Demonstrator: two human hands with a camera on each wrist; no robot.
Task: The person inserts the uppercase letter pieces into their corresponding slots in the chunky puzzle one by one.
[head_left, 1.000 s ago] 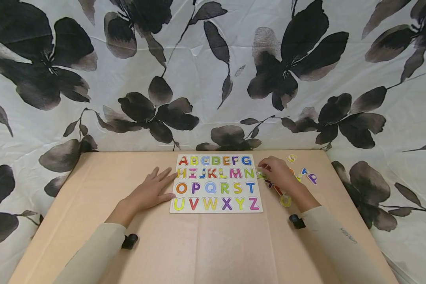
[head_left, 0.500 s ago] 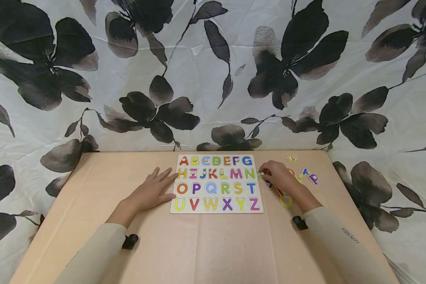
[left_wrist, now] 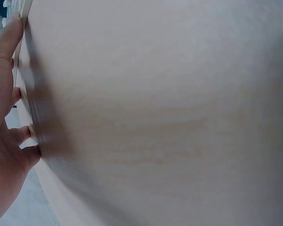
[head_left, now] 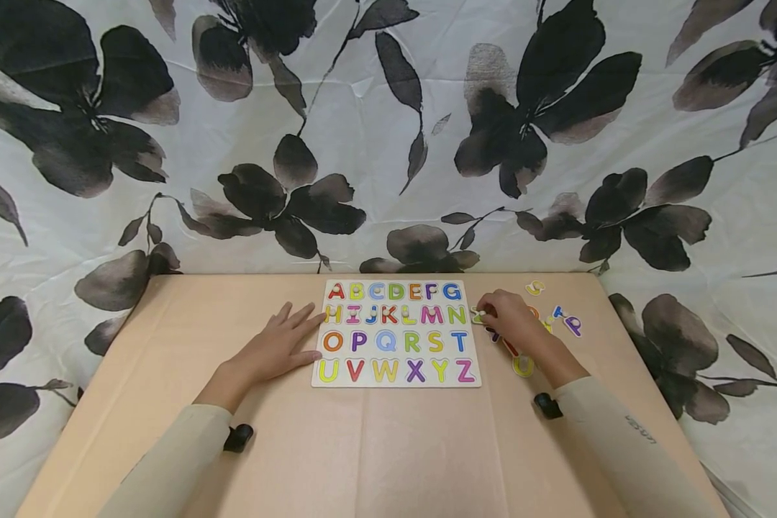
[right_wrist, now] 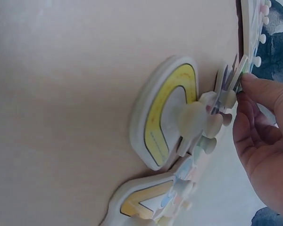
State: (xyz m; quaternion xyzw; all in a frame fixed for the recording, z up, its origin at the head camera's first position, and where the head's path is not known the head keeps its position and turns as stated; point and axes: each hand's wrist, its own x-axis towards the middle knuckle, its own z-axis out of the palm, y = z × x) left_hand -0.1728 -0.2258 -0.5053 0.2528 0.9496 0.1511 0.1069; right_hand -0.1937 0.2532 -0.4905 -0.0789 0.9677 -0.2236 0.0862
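Note:
A white alphabet puzzle board point(head_left: 401, 360) lies on the table, with knobs showing on letters in its upper two rows. My left hand point(head_left: 278, 342) lies with spread fingers at the board's left edge, thumb and fingertips touching it. Just off the right edge, my right hand point(head_left: 514, 324) pinches a green letter piece point(head_left: 477, 315) between thumb and fingers. The right wrist view shows that piece point(right_wrist: 242, 70) almost edge-on, so its letter is hidden. Below the right hand lies a yellow U piece point(head_left: 523, 366), large in the right wrist view with its pale knob point(right_wrist: 192, 117).
Right of the right hand are a blue T piece point(head_left: 559, 312) and a purple P piece point(head_left: 573, 326). A yellow S piece point(head_left: 534, 288) lies near the table's back edge. A red piece point(head_left: 510, 348) shows partly beneath the hand. A floral cloth point(head_left: 388, 144) hangs behind the table point(head_left: 362, 453).
The green piece in my right fingers has turned slightly beside the board's edge, and the right hand has shifted a little to the right. My left hand has stayed in place.

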